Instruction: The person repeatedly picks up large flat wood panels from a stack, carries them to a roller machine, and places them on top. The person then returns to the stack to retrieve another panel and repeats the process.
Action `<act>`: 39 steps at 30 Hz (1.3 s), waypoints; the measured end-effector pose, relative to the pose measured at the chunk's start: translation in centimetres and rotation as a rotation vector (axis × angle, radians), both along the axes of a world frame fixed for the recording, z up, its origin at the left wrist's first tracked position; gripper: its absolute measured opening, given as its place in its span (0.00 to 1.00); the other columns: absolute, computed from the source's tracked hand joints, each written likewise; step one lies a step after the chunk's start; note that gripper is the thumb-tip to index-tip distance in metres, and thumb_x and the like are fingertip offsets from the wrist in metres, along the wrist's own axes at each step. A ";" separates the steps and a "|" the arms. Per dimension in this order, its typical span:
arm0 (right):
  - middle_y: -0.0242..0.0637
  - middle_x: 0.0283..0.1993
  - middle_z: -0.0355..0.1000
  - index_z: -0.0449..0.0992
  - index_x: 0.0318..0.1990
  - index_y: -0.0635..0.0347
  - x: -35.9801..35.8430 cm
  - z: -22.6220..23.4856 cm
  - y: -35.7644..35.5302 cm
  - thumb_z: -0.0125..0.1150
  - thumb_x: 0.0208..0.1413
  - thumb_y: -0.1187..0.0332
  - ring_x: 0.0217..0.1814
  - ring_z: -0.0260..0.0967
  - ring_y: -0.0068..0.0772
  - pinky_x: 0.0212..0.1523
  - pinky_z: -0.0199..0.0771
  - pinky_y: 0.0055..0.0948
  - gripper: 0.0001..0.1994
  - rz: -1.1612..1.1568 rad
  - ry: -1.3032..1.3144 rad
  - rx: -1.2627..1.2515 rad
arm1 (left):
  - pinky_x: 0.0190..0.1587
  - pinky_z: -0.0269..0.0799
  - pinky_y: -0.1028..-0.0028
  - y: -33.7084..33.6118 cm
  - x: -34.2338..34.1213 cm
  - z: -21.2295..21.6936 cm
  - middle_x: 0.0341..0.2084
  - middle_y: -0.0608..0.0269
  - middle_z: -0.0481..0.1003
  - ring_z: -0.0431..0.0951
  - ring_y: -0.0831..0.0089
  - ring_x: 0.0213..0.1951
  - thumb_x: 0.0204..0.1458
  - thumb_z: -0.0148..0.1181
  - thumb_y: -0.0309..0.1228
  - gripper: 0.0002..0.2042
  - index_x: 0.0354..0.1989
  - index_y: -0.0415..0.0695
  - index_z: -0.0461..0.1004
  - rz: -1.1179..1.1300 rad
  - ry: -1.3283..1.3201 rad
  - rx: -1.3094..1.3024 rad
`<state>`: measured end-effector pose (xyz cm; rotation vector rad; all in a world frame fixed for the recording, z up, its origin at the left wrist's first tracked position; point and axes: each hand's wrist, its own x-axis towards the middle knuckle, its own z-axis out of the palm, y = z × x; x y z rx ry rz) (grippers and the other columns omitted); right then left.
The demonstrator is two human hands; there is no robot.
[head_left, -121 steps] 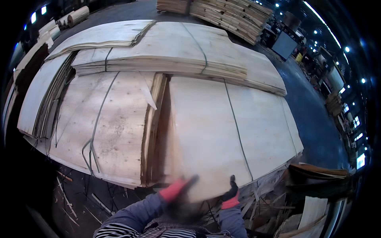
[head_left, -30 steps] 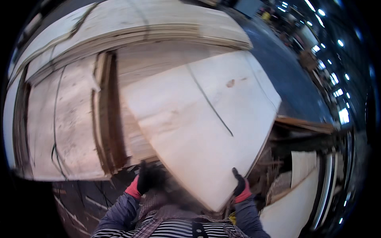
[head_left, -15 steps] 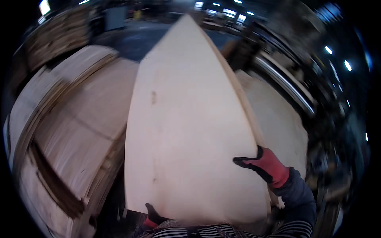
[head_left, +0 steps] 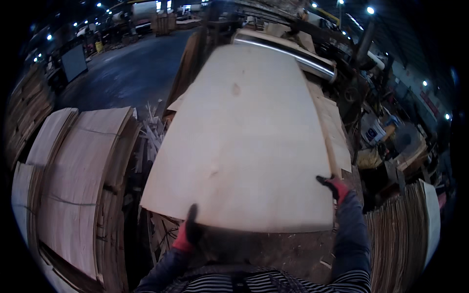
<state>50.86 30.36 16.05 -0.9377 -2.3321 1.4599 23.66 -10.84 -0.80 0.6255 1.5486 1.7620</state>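
Note:
A large pale wood veneer sheet [head_left: 244, 141] with a few small knots spreads out in front of me, its far end up against a shiny metal roller [head_left: 288, 56]. My left hand [head_left: 188, 232], in a red and black glove, is closed on its near edge, thumb on top. On the right edge, the gloved right hand [head_left: 336, 187] grips with its thumb over the face and the fingers hidden below. More pale veneer [head_left: 337, 124] shows beneath the right side; whether I hold one layer or several I cannot tell.
Tied veneer stacks [head_left: 78, 171] stand at the left, with wood scraps [head_left: 154, 132] beside them. Another veneer stack [head_left: 400, 239] is at the lower right. A white bucket [head_left: 372, 131] sits among clutter on the right. Dark floor [head_left: 122, 68] stretches off at the far left.
The veneer has come down from a raised, tilted position to lie lower toward the roller. My view has swung right, and both hands keep their grip.

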 end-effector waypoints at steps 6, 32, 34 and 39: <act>0.41 0.37 0.73 0.72 0.40 0.70 8.6 -12.7 0.3 0.68 0.39 0.56 0.38 0.68 0.26 0.40 0.68 0.26 0.26 -0.358 -0.002 -0.092 | 0.46 0.66 0.72 2.2 2.5 -8.7 0.43 0.58 0.68 0.69 0.69 0.44 0.55 0.45 0.44 0.25 0.55 0.39 0.58 -0.032 0.011 -0.077; 0.47 0.64 0.46 0.45 0.61 0.66 -25.9 -4.5 -22.5 0.58 0.44 0.71 0.67 0.40 0.40 0.63 0.43 0.32 0.38 0.550 0.186 0.454 | 0.46 0.64 0.69 -11.9 -6.0 -3.0 0.43 0.55 0.68 0.67 0.70 0.44 0.55 0.43 0.47 0.22 0.51 0.43 0.62 0.358 -0.544 -0.044; 0.46 0.63 0.47 0.46 0.61 0.64 -29.0 -6.4 -28.9 0.59 0.44 0.71 0.66 0.43 0.41 0.62 0.45 0.32 0.37 0.702 0.101 0.504 | 0.52 0.58 0.68 -23.2 -7.8 -2.5 0.47 0.48 0.65 0.65 0.59 0.49 0.51 0.49 0.43 0.24 0.52 0.39 0.60 1.046 0.105 -0.384; 0.50 0.62 0.48 0.48 0.61 0.65 -36.1 -15.8 -38.1 0.64 0.42 0.60 0.65 0.44 0.41 0.62 0.46 0.33 0.40 0.802 -0.183 0.288 | 0.57 0.53 0.65 -50.3 -8.7 -7.4 0.54 0.36 0.56 0.56 0.48 0.56 0.47 0.50 0.50 0.38 0.58 0.32 0.48 1.690 0.181 -1.809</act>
